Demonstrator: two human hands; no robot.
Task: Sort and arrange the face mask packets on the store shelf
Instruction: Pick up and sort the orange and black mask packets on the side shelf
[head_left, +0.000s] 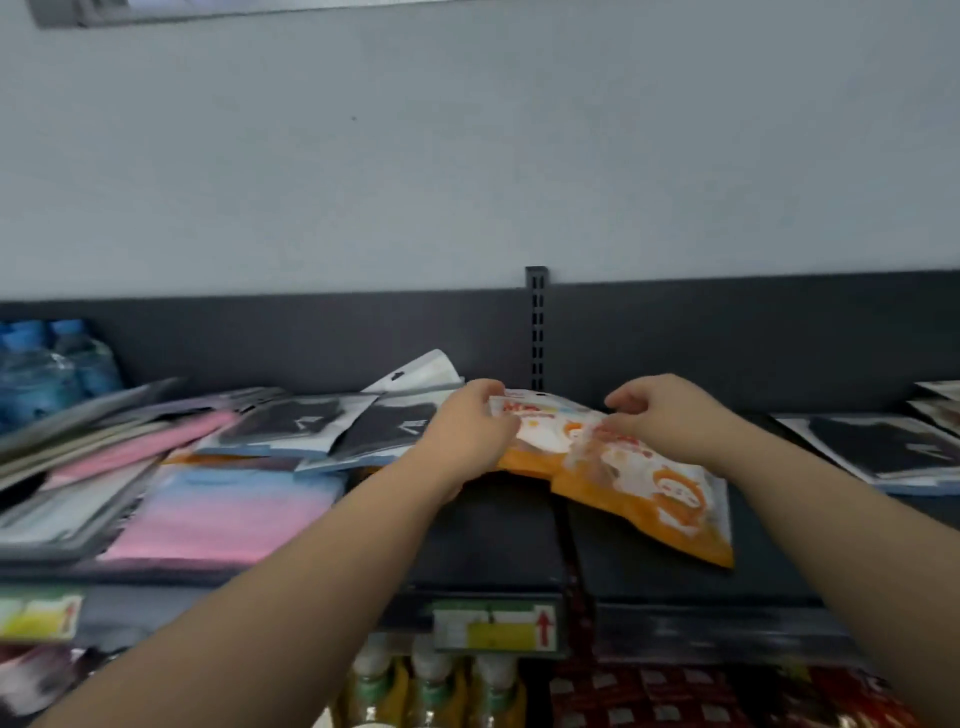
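Observation:
An orange and white face mask packet (639, 483) with cartoon print lies across the middle of the dark top shelf (493, 540). My left hand (467, 426) grips its far left corner with curled fingers. My right hand (670, 415) pinches its upper edge from the right. To the left lie black mask packets (384, 426), a pink and blue packet (223, 514) and a slanted pile of pink and grey packets (104, 441). Another black mask packet (883, 447) rests at the right.
A slotted upright (536, 327) divides the dark back panel. Blue wrapped goods (47, 369) stand at the far left. Price labels (493, 626) hang on the shelf's front edge. Bottles (431, 686) and red packets (675, 696) fill the shelf below.

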